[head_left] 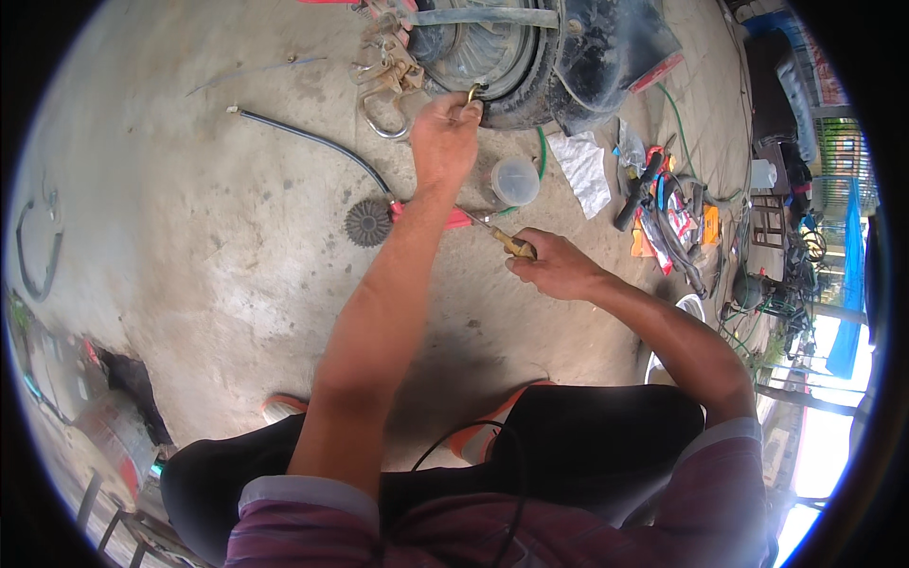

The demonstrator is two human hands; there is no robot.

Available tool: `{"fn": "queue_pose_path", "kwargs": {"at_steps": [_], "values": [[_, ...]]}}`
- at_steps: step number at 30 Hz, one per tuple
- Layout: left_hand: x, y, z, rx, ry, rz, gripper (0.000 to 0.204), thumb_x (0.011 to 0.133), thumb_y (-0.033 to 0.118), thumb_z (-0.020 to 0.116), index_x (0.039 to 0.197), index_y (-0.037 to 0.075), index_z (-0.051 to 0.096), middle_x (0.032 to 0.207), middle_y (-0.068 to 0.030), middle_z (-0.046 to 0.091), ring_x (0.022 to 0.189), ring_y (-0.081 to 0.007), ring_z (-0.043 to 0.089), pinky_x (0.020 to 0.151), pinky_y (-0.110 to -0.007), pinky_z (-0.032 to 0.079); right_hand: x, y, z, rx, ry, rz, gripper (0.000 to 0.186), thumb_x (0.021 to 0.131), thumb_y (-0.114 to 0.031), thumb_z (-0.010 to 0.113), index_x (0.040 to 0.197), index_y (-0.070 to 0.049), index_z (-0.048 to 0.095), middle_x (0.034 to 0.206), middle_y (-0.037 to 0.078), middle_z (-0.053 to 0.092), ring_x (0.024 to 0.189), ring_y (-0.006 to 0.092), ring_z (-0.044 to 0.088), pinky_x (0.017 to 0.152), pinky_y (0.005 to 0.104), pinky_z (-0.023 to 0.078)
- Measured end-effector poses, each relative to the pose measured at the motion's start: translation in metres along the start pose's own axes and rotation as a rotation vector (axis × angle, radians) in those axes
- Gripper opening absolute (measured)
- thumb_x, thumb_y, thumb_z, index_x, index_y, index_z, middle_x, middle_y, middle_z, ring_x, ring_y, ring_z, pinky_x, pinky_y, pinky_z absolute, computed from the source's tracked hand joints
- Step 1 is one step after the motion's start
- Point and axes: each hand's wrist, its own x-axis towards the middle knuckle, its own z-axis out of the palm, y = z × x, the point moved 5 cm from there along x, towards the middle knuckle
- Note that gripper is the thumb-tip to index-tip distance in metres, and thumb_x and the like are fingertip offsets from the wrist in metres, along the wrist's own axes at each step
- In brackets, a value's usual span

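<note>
My left hand (445, 137) reaches up to the wheel (478, 52) of a vehicle. Its thumb and fingers pinch a small brass-coloured curved piece (473, 93), probably the valve stem, at the wheel's rim. The black tyre (530, 106) curves around just beyond. Lower and to the right, my right hand (559, 266) is closed around the yellowish handle of a screwdriver (514, 246). Its thin shaft points up and left, apart from the wheel. Partly covered by my left forearm lies a red tool (457, 219), joined to a black hose (317, 137).
A dark toothed disc (367, 223) lies beside the hose. Near the tyre stand a clear round tub (514, 181) and crumpled white paper (580, 170). Tools and packets (668, 213) are heaped at the right. Rusty metal parts (386, 76) sit left of the wheel.
</note>
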Motion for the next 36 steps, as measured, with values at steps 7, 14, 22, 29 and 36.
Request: {"fn": "queue_pose_path", "kwargs": {"at_steps": [7, 14, 22, 29, 36], "values": [[0.018, 0.019, 0.002, 0.231, -0.158, 0.031, 0.019, 0.097, 0.017, 0.074, 0.105, 0.0, 0.075, 0.088, -0.0092, 0.077, 0.079, -0.0157, 0.069, 0.075, -0.033, 0.055, 0.027, -0.006, 0.043, -0.102, -0.059, -0.171, 0.045, 0.097, -0.034, 0.069, 0.123, 0.001, 0.061, 0.096, 0.02, 0.069, 0.088, 0.0334, 0.067, 0.082, 0.0451, 0.053], [0.022, 0.011, -0.001, 0.199, -0.18, -0.005, 0.022, 0.097, 0.019, 0.074, 0.104, -0.002, 0.074, 0.085, -0.0098, 0.076, 0.076, -0.0168, 0.068, 0.072, -0.033, 0.054, 0.025, 0.019, 0.05, -0.06, -0.094, -0.134, 0.041, 0.098, -0.032, 0.069, 0.119, 0.001, 0.06, 0.091, 0.018, 0.07, 0.086, 0.0303, 0.069, 0.08, 0.0436, 0.054], [0.026, 0.005, -0.003, 0.087, -0.193, -0.018, 0.02, 0.098, 0.016, 0.075, 0.107, -0.002, 0.072, 0.086, -0.0069, 0.074, 0.07, -0.0106, 0.064, 0.064, -0.027, 0.052, 0.027, 0.036, 0.062, -0.062, -0.189, -0.169, 0.032, 0.096, -0.029, 0.069, 0.106, -0.001, 0.057, 0.088, 0.013, 0.069, 0.078, 0.0244, 0.069, 0.075, 0.0412, 0.054], [0.039, 0.019, -0.003, 0.191, -0.324, -0.047, 0.021, 0.098, 0.019, 0.075, 0.106, -0.001, 0.073, 0.085, -0.0058, 0.074, 0.073, -0.011, 0.065, 0.067, -0.028, 0.052, 0.024, 0.032, 0.076, -0.164, -0.355, -0.201, 0.034, 0.092, -0.029, 0.071, 0.113, -0.003, 0.063, 0.094, 0.016, 0.071, 0.088, 0.0316, 0.07, 0.081, 0.0441, 0.055], [0.031, 0.013, -0.044, 0.616, -0.696, -0.007, 0.02, 0.099, 0.019, 0.07, 0.106, 0.001, 0.073, 0.088, -0.0042, 0.073, 0.078, -0.012, 0.065, 0.073, -0.03, 0.052, 0.038, 0.034, 0.088, -0.238, -0.31, -0.262, 0.044, 0.088, -0.023, 0.072, 0.127, -0.004, 0.067, 0.105, 0.018, 0.071, 0.099, 0.0365, 0.07, 0.087, 0.0464, 0.055]]}}
